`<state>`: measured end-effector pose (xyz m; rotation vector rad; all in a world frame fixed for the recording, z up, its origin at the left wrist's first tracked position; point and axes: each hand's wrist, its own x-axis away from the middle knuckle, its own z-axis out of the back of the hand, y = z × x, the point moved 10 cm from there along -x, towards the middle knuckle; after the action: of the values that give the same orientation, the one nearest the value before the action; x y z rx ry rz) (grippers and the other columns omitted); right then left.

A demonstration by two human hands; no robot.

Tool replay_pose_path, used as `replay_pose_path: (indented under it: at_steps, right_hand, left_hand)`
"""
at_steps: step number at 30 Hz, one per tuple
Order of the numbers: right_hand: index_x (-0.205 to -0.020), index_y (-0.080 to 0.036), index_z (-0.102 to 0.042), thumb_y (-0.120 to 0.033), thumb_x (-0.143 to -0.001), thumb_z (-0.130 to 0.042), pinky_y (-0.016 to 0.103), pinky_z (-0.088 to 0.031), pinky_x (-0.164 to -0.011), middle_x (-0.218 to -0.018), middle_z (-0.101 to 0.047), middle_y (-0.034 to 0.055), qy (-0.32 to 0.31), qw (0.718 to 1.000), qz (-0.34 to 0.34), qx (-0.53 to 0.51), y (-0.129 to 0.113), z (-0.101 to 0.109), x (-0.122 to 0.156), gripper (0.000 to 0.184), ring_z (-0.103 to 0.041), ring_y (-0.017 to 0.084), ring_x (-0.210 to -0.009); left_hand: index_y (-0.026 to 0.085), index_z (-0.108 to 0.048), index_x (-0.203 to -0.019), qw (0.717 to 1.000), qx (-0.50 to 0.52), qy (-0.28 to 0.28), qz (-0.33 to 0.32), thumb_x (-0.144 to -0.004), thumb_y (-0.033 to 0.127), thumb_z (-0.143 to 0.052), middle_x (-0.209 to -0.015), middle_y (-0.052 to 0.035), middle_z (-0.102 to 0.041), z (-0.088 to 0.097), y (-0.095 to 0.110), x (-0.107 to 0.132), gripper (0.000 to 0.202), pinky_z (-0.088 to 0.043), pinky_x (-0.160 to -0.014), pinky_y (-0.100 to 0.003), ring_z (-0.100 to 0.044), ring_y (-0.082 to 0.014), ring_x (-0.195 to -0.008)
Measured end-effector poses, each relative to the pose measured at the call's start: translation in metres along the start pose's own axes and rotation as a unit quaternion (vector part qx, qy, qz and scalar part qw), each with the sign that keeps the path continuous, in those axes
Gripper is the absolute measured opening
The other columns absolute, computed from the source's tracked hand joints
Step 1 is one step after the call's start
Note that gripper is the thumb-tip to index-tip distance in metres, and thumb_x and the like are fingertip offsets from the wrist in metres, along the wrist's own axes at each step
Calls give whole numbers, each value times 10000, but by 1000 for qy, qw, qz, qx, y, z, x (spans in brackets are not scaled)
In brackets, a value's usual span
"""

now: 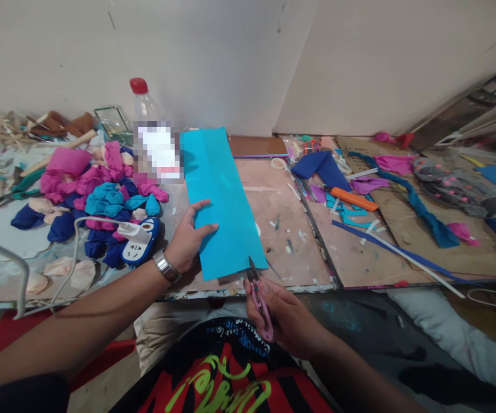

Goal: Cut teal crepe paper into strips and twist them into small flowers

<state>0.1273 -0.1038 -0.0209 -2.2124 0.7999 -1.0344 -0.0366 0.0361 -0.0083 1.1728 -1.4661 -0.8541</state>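
Observation:
A long turquoise sheet, paper or thin foam by its look, lies on the worktable and reaches to near its front edge. My left hand rests at the sheet's left side, thumb and forefinger spread on top of it; the other fingers are mostly hidden. In my right hand is a pair of pink-handled thread snips, with my fingers closed around the handles. The dark blade tips are at the sheet's near edge, close to its right corner. I cannot tell whether they cut into it.
To the left, a pile of gathered cloth pieces sits beside a blue-white power strip with a plugged-in cable. A red-capped bottle stands behind. At right lie an orange box cutter, fabric strips and cardboard.

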Motion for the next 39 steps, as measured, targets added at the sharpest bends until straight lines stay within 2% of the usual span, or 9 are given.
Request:
replay_pose_path:
  at_steps: [11, 21, 39]
  right_hand:
    - [-974, -229, -566, -661, -920, -669, 224, -243, -414, -581, -557, -64, 11, 1000, 4, -4, -2, 1, -1, 448, -389, 84, -423]
    - [-992, -210, -587, -734, -891, -660, 214, -228, -385, -607, -582, -63, 41, 999, 11, -13, -3, 3, -3, 539, -371, 65, -397]
    - [-905, -226, -562, -656, -930, -646, 226, -199, -394, -594, -557, -55, 44, 999, 18, -4, -4, 4, -5, 439, -348, 73, -403]
  left_hand:
    - [251, -546, -1401, 1000, 5, -3, 4, -712, 236, -819, -1361, -92, -644, -2, 2, 1, 741, -591, -943, -415, -660, -261, -1115]
    - [259, -563, -1386, 1000, -8, -15, 5, -707, 243, -826, -1364, -85, -641, -4, 1, 3, 728, -586, -933, -416, -650, -273, -1133]
    - [256, -566, -1362, 1000, -16, -16, 7, -695, 246, -820, -1323, -86, -656, -7, 4, 6, 714, -598, -898, -416, -657, -278, -1106]
